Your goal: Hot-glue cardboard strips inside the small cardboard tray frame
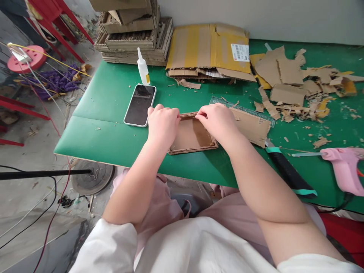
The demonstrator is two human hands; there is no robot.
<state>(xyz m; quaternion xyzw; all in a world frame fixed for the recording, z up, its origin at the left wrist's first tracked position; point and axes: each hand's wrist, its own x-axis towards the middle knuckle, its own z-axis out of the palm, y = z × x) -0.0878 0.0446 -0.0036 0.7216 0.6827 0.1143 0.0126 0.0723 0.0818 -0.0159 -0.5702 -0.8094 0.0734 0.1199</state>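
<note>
A shallow cardboard tray (191, 137) with low corrugated walls lies on the green table (108, 113) near its front edge. My left hand (162, 124) is curled over the tray's left wall, fingers bent and pressed on the far rim. My right hand (218, 120) is curled the same way over the right wall, fingertips pinching the far rim. Both hands grip the tray. A flat cardboard piece (251, 126) lies just right of my right hand, over a green ruler (217, 100).
A phone (140, 105) lies face up left of my left hand, a glue bottle (143, 68) behind it. A pink glue gun (344, 167) and a black-handled knife (287, 172) lie at the right. Cardboard scraps (298, 87), a flattened box (210, 51) and stacked trays (133, 34) stand behind.
</note>
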